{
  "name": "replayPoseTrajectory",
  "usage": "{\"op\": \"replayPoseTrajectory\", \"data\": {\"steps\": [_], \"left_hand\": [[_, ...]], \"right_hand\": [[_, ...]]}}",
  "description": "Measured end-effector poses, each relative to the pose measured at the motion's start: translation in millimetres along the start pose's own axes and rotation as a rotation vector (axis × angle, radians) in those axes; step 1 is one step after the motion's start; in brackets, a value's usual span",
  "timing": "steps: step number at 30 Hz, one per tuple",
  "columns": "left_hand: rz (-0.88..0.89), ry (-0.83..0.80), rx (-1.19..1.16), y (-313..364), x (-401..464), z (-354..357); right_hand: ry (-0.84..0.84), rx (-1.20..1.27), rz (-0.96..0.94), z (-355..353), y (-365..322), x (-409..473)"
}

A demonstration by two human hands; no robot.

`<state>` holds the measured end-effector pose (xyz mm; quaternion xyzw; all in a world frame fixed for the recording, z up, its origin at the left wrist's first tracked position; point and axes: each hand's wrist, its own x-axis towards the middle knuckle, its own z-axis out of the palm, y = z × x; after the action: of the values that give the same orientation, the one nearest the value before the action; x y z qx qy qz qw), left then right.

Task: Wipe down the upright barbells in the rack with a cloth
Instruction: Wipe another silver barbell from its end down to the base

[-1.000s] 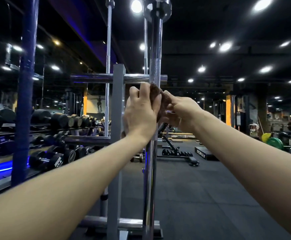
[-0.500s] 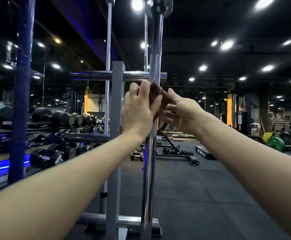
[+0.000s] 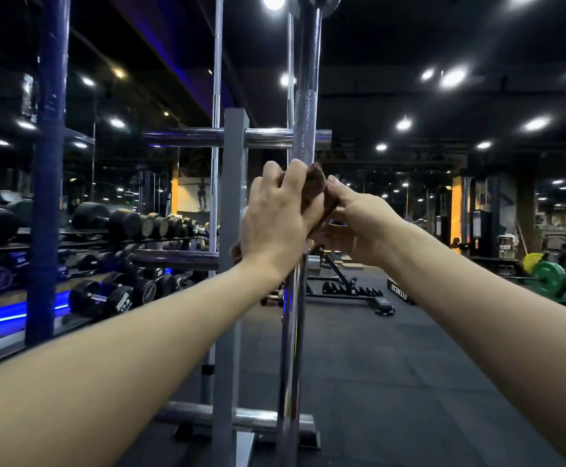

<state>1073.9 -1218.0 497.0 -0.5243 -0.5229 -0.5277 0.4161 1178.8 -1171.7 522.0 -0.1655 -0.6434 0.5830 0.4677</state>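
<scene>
A chrome barbell (image 3: 303,123) stands upright in the grey rack (image 3: 231,203), right in front of me. A brown cloth (image 3: 318,183) is wrapped round the bar at chest height. My left hand (image 3: 278,217) grips the cloth and bar from the left, fingers curled over the top. From the right, my right hand (image 3: 355,224) holds the cloth against the bar, its fingertips at the cloth's upper edge. A thinner upright barbell (image 3: 216,96) stands behind the rack post, and another (image 3: 289,62) sits just left of the near bar.
A blue padded post (image 3: 47,163) rises at the left. Dumbbell racks (image 3: 113,230) line the left wall. A bench (image 3: 352,288) and a black step box (image 3: 399,291) sit on the dark rubber floor (image 3: 392,382). Coloured plates (image 3: 549,278) lie at the far right.
Both hands and the cloth stay on the bar at about the same height; the view has shifted slightly and the hands have regripped a little.
</scene>
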Motion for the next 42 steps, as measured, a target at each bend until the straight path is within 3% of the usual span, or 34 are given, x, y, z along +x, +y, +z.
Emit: {"op": "replayPoseTrajectory", "data": {"steps": [4,10,16,23,30,33,37,42], "left_hand": [[0.055,0.015,-0.026,-11,-21,7],[0.11,-0.101,0.029,-13,-46,-6],[0.125,0.019,-0.018,-9,-7,-1],[0.149,-0.181,-0.041,-32,-114,-3],[0.044,-0.045,0.04,-3,-26,-4],[0.083,-0.027,0.021,-13,-50,3],[0.114,-0.13,-0.055,-27,-117,3],[0.101,-0.12,-0.083,-23,-88,-5]], "right_hand": [[-0.027,-0.031,-0.011,-5,9,-1],[-0.038,-0.061,0.035,-6,10,-12],[-0.018,-0.05,0.013,-3,7,-5],[-0.06,-0.021,-0.022,-4,21,-13],[-0.006,-0.058,-0.016,-5,16,-12],[-0.032,-0.098,-0.041,-7,23,-12],[-0.077,-0.115,0.008,-9,40,-22],[-0.038,-0.133,0.021,-1,49,-25]]}}
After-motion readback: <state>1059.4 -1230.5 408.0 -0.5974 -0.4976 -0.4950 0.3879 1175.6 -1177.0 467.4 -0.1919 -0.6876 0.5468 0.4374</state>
